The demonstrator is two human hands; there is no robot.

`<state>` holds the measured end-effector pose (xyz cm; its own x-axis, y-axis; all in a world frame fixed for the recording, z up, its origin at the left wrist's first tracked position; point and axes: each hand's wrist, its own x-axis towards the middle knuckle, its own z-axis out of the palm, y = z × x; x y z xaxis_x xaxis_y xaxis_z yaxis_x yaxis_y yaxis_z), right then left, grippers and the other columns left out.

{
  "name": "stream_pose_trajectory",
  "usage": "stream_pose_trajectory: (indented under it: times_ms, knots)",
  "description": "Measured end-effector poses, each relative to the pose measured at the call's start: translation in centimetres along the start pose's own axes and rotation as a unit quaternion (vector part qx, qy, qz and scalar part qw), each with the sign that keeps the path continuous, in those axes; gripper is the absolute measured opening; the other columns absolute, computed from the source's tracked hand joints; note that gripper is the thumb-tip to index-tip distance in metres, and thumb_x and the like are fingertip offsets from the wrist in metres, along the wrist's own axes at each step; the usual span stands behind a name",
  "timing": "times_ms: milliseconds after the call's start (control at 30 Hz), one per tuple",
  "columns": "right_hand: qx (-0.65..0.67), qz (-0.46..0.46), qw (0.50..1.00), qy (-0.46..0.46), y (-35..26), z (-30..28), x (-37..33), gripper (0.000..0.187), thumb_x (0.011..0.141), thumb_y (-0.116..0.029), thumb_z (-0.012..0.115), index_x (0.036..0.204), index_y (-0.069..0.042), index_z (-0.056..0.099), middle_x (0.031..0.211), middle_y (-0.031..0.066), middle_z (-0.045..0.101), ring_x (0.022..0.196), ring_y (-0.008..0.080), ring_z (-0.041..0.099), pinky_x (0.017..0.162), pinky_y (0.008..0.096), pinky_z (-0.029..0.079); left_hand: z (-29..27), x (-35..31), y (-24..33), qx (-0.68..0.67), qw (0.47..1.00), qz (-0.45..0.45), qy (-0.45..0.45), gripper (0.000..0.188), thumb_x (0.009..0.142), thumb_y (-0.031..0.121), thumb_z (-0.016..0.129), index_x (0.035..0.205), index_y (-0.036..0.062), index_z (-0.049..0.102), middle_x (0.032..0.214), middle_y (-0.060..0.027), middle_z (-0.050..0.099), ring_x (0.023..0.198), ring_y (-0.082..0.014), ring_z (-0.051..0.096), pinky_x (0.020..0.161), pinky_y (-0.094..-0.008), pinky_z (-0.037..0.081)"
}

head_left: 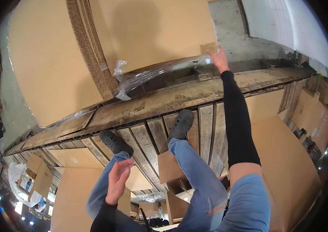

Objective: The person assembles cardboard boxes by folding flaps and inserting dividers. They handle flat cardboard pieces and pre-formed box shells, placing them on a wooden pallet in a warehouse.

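Ahead of me lies a stack of large flat cardboard sheets (164, 27), with torn clear plastic wrap (144, 79) along its near edge. My right hand (219, 60) reaches far forward to the near right corner of this stack. Its thumb lies at the sheet's edge and the fingers are partly hidden, seemingly closed on the corner. Nearer my body, my left hand (119, 181) hovers above my left leg with its fingers loosely stretched and nothing in it.
A second cardboard stack (48, 58) stands at the left, its layered edges showing. My feet in dark clogs are on a slatted wooden platform (206, 131) with a plank edge (164, 96). Large boxes (287, 162) flank me, and a white sheet-like surface (291, 27) is at far right.
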<state>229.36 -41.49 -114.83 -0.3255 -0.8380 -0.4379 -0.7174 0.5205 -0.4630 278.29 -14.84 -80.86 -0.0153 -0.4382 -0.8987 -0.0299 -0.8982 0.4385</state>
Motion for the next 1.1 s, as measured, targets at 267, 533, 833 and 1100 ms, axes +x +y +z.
stream_pose_trajectory:
  times_ms: [267, 533, 833, 1100]
  knots:
    - [0.231, 0.084, 0.968, -0.057, 0.0, 0.9, 2.9, 0.065, 0.076, -0.031, 0.084, 0.119, 0.013, 0.063, 0.111, 0.0183, 0.071, 0.104, 0.023, 0.067, 0.094, 0.0346, 0.049, 0.4, 1.4, 3.1, 0.004, 0.998, 0.038, 0.057, 0.036, 0.104, 0.024, 0.057, 0.128, -0.0025, 0.055, 0.129, -0.0171, 0.062, 0.117, -0.0259, 0.061, 0.104, -0.0394, 0.046]
    - [0.261, 0.112, 0.956, -0.078, 0.4, -3.0, 1.0, 0.058, 0.075, -0.027, 0.083, 0.115, 0.011, 0.065, 0.107, 0.0165, 0.071, 0.098, 0.0213, 0.067, 0.089, 0.0345, 0.05, 2.8, 3.0, 2.7, 0.053, 0.999, 0.008, 0.006, 0.033, 0.102, 0.025, 0.06, 0.123, -0.0001, 0.06, 0.126, -0.0141, 0.065, 0.112, -0.0222, 0.061, 0.099, -0.0371, 0.048]
    - [0.112, 0.006, 0.991, 0.076, -4.6, -9.3, -5.6, 0.056, 0.074, -0.024, 0.079, 0.119, 0.003, 0.059, 0.111, 0.0152, 0.067, 0.087, 0.0186, 0.065, 0.077, 0.0343, 0.052, 4.7, 3.8, 3.0, 0.101, 0.994, 0.015, -0.027, 0.029, 0.103, 0.017, 0.058, 0.124, -0.0021, 0.06, 0.125, -0.0136, 0.064, 0.114, -0.0215, 0.06, 0.101, -0.0353, 0.046]
    - [0.168, -0.155, 0.967, 0.112, -16.2, -14.8, -17.8, 0.044, 0.08, -0.018, 0.069, 0.118, -0.003, 0.055, 0.135, 0.0273, 0.045, 0.126, 0.0407, 0.045, 0.104, 0.0496, 0.038, 5.1, 4.8, 0.4, 0.149, 0.987, -0.002, -0.054, 0.031, 0.102, 0.015, 0.059, 0.127, -0.0035, 0.058, 0.123, -0.0102, 0.065, 0.115, -0.0179, 0.06, 0.102, -0.0316, 0.044]
